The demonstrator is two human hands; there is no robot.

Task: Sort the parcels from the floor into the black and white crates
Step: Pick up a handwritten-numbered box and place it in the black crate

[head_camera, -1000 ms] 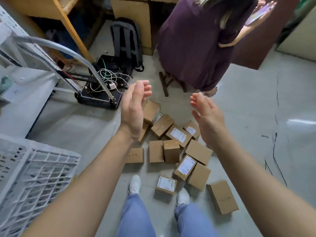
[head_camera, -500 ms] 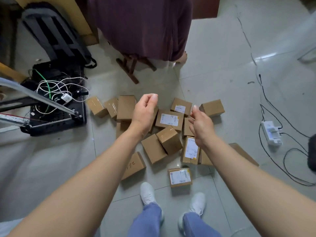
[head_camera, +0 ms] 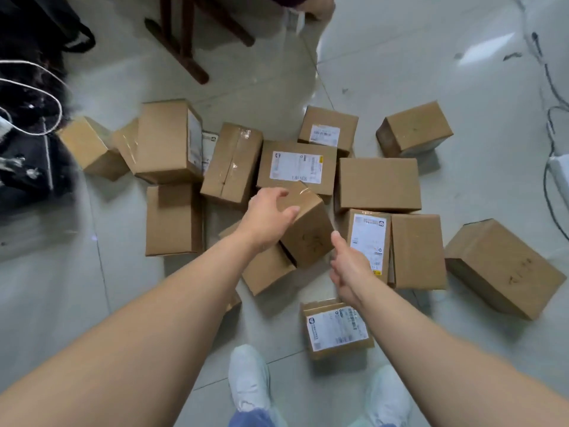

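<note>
Cardboard parcel [head_camera: 308,238] now clasped atop by left grip [head_camera: 271,211]; right grip [head_camera: 348,266] closer, closure unclear; parcel tilted, long axis near-far.

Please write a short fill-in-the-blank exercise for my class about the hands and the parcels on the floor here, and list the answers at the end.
1. The left hand grips the tilted parcel, which is made of brown ____.
2. The right hand holds ____.
3. The nearest parcel, beside the white shoes, carries a printed ____ on top.

Missing words: cardboard; nothing; label.
</note>
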